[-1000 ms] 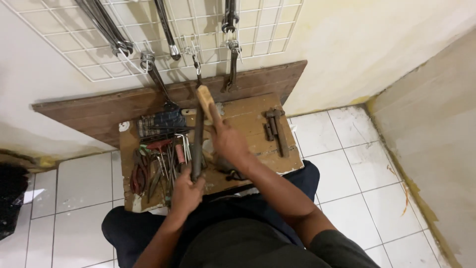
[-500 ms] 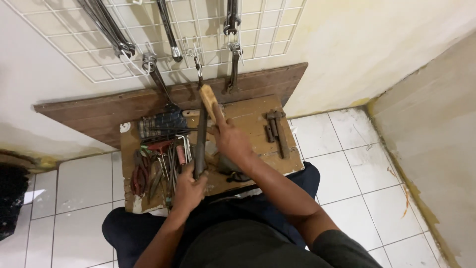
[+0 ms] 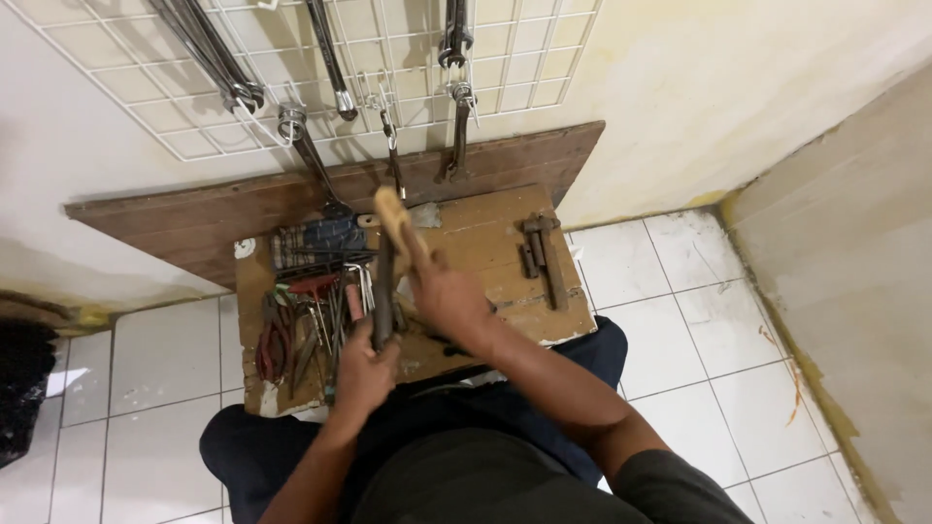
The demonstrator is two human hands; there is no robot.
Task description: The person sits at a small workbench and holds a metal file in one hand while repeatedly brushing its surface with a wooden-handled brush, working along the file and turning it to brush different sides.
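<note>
no packages, no labels, no signs, no screens in view, only loose hand tools, bare wood, wire grid, plain tiles

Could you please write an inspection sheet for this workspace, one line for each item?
Surface: worn wooden board lying on white floor tiles, against the wall.
Job's things: dark metal bar and wooden handle, both held above the board.
Clutter: pliers and keys piled at the board's left; dark metal tool at its right.
Grippers: left hand closed around the bar's lower end; right hand closed on the wooden handle.
Cables: nothing seen.
Surroundings: wire grid with hanging wrenches on the wall; wooden plank leaning behind the board.
</note>
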